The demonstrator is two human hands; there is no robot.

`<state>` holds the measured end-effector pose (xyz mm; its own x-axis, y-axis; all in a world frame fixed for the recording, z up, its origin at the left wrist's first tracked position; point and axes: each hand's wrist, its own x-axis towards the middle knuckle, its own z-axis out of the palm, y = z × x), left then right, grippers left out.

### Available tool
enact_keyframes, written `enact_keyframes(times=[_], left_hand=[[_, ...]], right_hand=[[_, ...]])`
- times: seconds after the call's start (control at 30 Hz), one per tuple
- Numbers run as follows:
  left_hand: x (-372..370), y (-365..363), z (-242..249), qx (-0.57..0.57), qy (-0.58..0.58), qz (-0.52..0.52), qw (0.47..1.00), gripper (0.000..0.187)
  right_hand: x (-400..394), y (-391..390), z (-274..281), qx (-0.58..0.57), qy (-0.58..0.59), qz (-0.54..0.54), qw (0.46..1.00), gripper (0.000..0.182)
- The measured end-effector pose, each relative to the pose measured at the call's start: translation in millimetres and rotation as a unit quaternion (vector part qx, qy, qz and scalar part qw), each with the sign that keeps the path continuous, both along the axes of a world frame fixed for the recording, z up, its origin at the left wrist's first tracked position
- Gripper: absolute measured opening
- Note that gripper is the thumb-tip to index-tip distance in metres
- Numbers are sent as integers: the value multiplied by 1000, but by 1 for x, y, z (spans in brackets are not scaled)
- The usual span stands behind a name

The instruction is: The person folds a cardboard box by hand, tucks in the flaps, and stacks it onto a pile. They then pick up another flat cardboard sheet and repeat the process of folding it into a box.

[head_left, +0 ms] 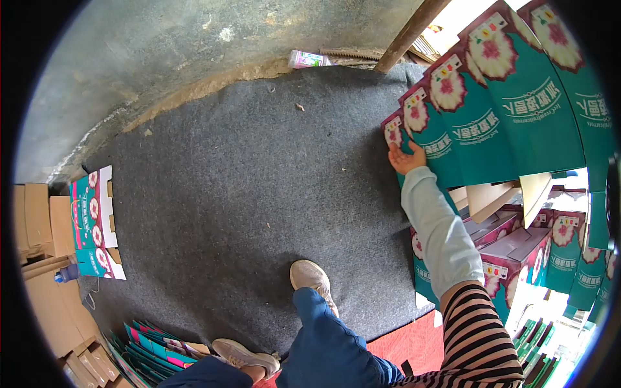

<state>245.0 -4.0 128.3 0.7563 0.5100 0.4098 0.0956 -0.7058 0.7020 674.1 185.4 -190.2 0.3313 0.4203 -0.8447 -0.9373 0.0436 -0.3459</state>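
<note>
My right hand (407,159) reaches forward from a pale blue sleeve cuff. It lies against the left end of a row of teal and maroon printed cartons (475,126), at the lower part of the nearest one. Its fingers are apart, and they do not visibly wrap round anything. The cartons stand leaning side by side, with white lettering and a round pink and white picture on each. Loose brown and white flaps (495,202) hang below their lower edge. My left hand is out of view.
More printed cartons (511,249) stand below the row at right. Flat printed cardboard (94,223) and brown cardboard boxes (48,304) are at left; folded teal cartons (155,346) are at lower left. A wooden pole (411,35) stands at the back, beside a clear plastic bottle (307,59).
</note>
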Motion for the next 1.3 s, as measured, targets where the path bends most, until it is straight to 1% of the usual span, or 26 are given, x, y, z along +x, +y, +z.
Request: enact_keyframes(times=[0.1, 0.23, 0.3, 0.4, 0.43, 0.47, 0.5, 0.53, 0.57, 0.6, 0.63, 0.7, 0.77, 0.8, 0.83, 0.9, 0.93, 1.0, 1.03, 1.07, 1.1, 1.17, 1.2, 1.23, 1.27, 1.3], left_hand=[[8, -2, 1, 3, -1, -3, 1000, 24], [19, -1, 0, 8, -3, 5, 1000, 23], [22, -3, 1, 10, -3, 12, 1000, 23], [26, -8, 4, 12, -6, 20, 1000, 23], [25, -8, 8, 12, -5, 27, 1000, 22], [26, -9, 10, 2, -8, 37, 999, 21], [27, -13, 9, -1, -38, 55, 998, 21], [29, -21, 5, -3, -60, 81, 995, 20], [28, -29, 5, -3, -77, 113, 991, 20], [22, -26, 5, 34, -90, 113, 989, 19], [20, -34, 3, 31, -103, 129, 986, 20], [18, -48, -3, 37, -147, 154, 976, 21], [1, -48, 0, 62, -133, 154, 977, 21], [-10, -47, 2, 75, -130, 152, 977, 22], [-23, -48, 4, 89, -129, 148, 977, 22], [-44, -54, 1, 131, -132, 176, 967, 21], [-54, -59, -3, 153, -134, 189, 961, 22], [-74, -74, -10, 133, -87, 236, 959, 28], [-86, -81, -11, 120, -69, 258, 956, 32], [-97, -86, -13, 115, -63, 282, 950, 32], [-113, -92, -8, 134, -65, 330, 932, 32], [-158, -114, 8, 167, -68, 420, 889, 32], [-189, -129, 15, 164, -30, 453, 876, 31], [-224, -149, 22, 157, 10, 485, 860, 31], [-256, -174, 30, 73, -10, 570, 818, 30], [-290, -190, 37, 114, 53, 666, 735, 27]], right_hand=[[35, -7, 10, 2, 16, 11, 1000, 49], [69, -11, 12, -31, -12, 31, 999, 51], [84, -9, 9, -40, -12, 18, 999, 50], [90, -9, 10, -34, -29, 25, 999, 50], [98, -11, 2, -30, -36, 34, 998, 50], [103, -13, -6, -15, -21, 50, 998, 55], [111, -14, -17, 11, -15, 56, 998, 58], [115, -15, -22, 9, -29, 71, 997, 61], [111, -15, -23, 51, -9, 102, 994, 62], [104, -9, -29, 78, -19, 113, 990, 63], [90, -2, -35, 109, -24, 133, 985, 60], [14, 11, -17, 121, -17, 161, 979, 53], [-70, 12, -22, 246, 41, 270, 930, 46], [-121, 8, -22, 240, 33, 310, 919, 41], [-172, 3, -46, 349, 152, 339, 860, 40], [-267, -17, -26, 341, 204, 465, 791, 37], [-323, -42, 25, 233, 127, 561, 784, 37], [-390, -72, 95, 143, 14, 674, 725, 37], [-400, -78, 112, 156, -12, 694, 703, 38], [-409, -83, 126, 168, -39, 712, 681, 38], [-418, -86, 142, 182, -66, 728, 658, 38], [-422, -79, 177, 234, -198, 721, 621, 37], [-425, -77, 200, 260, -259, 710, 601, 37], [-443, -86, 247, 321, -399, 670, 538, 36], [-467, -102, 307, 371, -527, 607, 464, 34], [-485, -119, 359, 435, -583, 560, 396, 35]])
